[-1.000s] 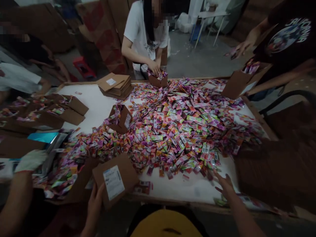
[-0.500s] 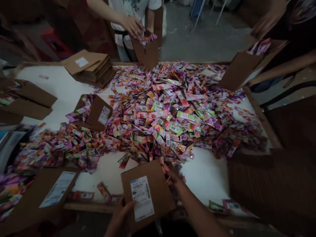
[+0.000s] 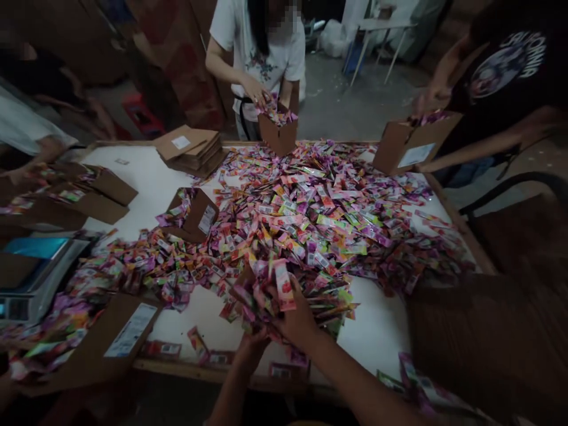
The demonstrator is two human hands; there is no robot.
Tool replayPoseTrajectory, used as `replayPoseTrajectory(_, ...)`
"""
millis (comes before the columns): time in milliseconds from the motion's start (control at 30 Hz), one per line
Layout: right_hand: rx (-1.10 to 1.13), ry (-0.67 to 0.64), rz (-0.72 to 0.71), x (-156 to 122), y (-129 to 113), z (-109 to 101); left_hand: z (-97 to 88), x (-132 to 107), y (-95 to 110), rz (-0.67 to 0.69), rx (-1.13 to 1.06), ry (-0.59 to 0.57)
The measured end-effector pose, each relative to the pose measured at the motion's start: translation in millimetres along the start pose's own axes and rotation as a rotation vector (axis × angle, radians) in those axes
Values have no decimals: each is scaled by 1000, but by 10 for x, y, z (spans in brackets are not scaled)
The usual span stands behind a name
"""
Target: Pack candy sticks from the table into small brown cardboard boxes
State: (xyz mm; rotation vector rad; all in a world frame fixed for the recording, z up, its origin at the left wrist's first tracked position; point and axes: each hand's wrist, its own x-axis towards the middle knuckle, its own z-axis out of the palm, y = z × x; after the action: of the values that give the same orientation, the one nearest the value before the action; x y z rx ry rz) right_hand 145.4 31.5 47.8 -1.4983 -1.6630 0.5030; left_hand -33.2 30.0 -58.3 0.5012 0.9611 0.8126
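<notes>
Both hands (image 3: pixel 297 319) clutch glossy, flat plastic sachets (image 3: pixel 284 285).

The sachets (image 3: pixel 284 219) are showing mixed pink, purple, orange and green patterns across the white desk (image 3: pixel 377 313), while the brown cardboard boxes (image 3: pixel 278 133) are bearing white barcode labels (image 3: pixel 416 155).
</notes>
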Motion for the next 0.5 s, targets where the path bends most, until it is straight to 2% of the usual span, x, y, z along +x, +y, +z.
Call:
replayPoseTrajectory(100,-156,-293,-143,110,-138,99,-128,-93,238,-11,121,189)
replayPoseTrajectory(167,-122,-446,-178,165,-223,58,-221,-253,493,-23,233,277)
replayPoseTrajectory(200,-60,-472,-179,180,-247,-13,-243,-336,636,-7,299,286)
replayPoseTrajectory(233,16,-454,-158,190,-246,-117,-242,-410,779,14,368,273)
replayPoseTrajectory(300,115,-307,-32,217,-128,-383,-170,-497,1042,49,494,232)
replayPoseTrajectory(400,-50,-65,329,353,339,-666,11,-425,1297,106,600,229)
replayPoseTrajectory(433,-144,-40,459,426,527,-662,55,-359,1332,125,615,235)
replayPoseTrajectory(500,-286,-66,655,574,852,-488,89,-216,1325,172,615,212)
